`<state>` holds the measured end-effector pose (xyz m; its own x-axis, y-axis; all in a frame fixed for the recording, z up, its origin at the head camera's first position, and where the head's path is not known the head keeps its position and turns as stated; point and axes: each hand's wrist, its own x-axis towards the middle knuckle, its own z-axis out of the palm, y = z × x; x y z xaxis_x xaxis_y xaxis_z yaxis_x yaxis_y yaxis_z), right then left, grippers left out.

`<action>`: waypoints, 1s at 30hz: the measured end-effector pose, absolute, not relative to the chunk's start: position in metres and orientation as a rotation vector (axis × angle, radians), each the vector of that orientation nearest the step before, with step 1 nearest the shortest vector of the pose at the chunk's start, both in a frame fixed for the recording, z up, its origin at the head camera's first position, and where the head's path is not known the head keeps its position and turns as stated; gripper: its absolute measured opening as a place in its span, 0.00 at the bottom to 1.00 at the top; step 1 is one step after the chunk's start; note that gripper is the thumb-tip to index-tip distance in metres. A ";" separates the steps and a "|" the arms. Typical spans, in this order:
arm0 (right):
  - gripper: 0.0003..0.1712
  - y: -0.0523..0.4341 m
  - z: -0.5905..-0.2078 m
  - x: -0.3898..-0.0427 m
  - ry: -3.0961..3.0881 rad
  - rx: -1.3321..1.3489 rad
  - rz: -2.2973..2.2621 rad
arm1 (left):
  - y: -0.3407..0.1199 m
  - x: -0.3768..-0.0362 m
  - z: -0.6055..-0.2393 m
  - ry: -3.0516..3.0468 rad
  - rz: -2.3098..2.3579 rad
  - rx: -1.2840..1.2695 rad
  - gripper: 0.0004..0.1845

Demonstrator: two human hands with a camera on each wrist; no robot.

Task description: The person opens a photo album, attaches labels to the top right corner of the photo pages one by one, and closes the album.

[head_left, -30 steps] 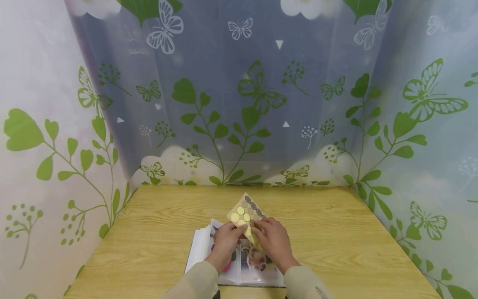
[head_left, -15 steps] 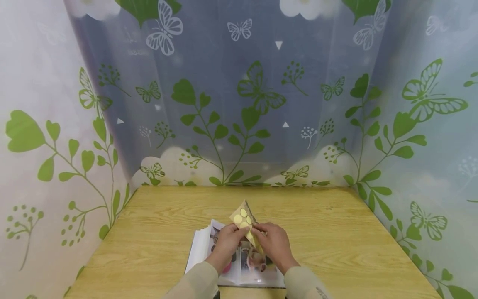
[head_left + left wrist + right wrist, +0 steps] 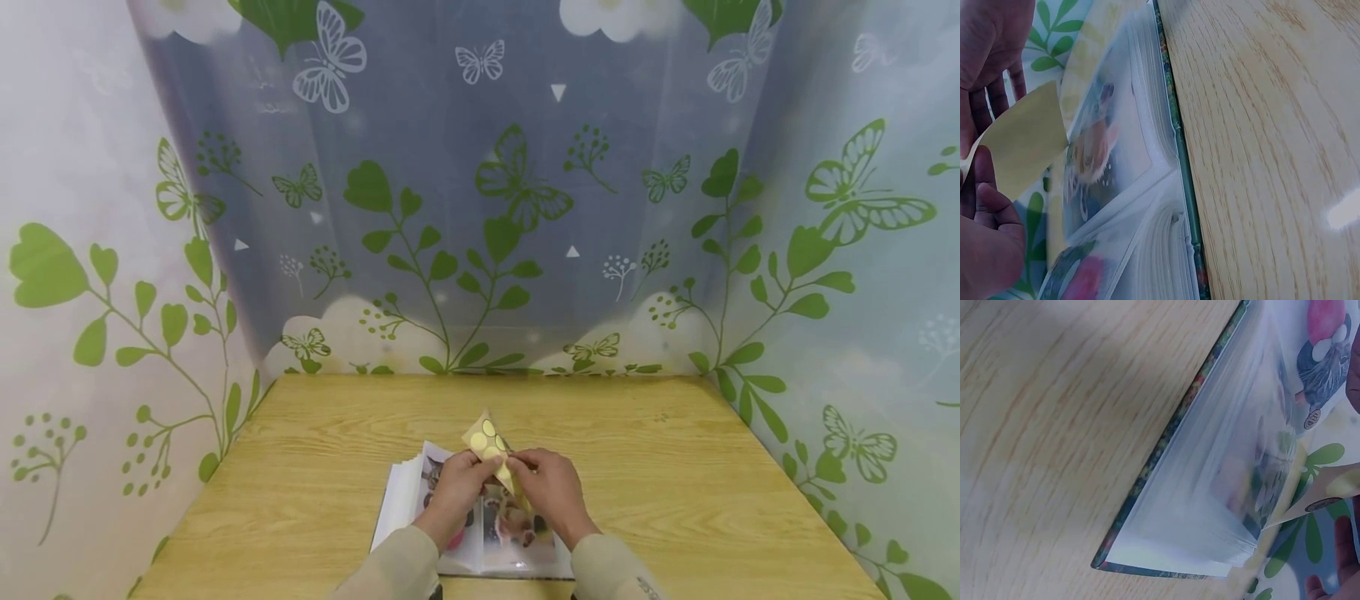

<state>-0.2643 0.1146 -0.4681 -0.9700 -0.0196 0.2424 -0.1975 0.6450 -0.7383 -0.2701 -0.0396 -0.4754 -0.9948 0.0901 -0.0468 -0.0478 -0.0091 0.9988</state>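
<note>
A sheet of round stickers, pale yellow with thin dark outlines, stands bent above an open photo album. My left hand pinches its lower left part with thumb and fingers. From the other side, my right hand pinches its right edge; whether a single sticker is between the fingertips cannot be told. The sheet's plain back shows in the left wrist view. In the right wrist view a dark round sticker shows on the sheet, and another dark round mark lies by the cat photo.
The album has clear sleeves with animal photos, and a dark green patterned cover edge. It lies on a wood-grain table near the front. Curtains printed with leaves and butterflies enclose the table's back and sides.
The sheet has dropped slightly and folded back along its right side, so its row of dark stickers is turned out of the head view. Both hands stay nearly in place, still pinching it.
</note>
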 end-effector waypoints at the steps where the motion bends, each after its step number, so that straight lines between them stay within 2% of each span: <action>1: 0.13 0.114 -0.467 -0.264 -2.652 0.179 1.226 | -0.040 -0.272 -0.478 2.136 2.169 0.048 0.13; 13: 0.11 0.110 -0.463 -0.260 -2.655 0.133 1.259 | -0.042 -0.273 -0.479 2.131 2.166 0.061 0.12; 21: 0.18 0.114 -0.465 -0.263 -2.666 0.099 1.342 | -0.044 -0.272 -0.479 2.158 2.126 0.070 0.13; 30: 0.12 0.110 -0.464 -0.261 -2.655 0.100 1.312 | -0.045 -0.271 -0.478 2.143 2.106 0.084 0.14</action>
<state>-0.2615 0.1100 -0.4636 -0.9819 0.0185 0.1883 -0.1383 0.6088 -0.7812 -0.2710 -0.0449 -0.4778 -0.9892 0.1345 -0.0576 -0.0552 0.0211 0.9983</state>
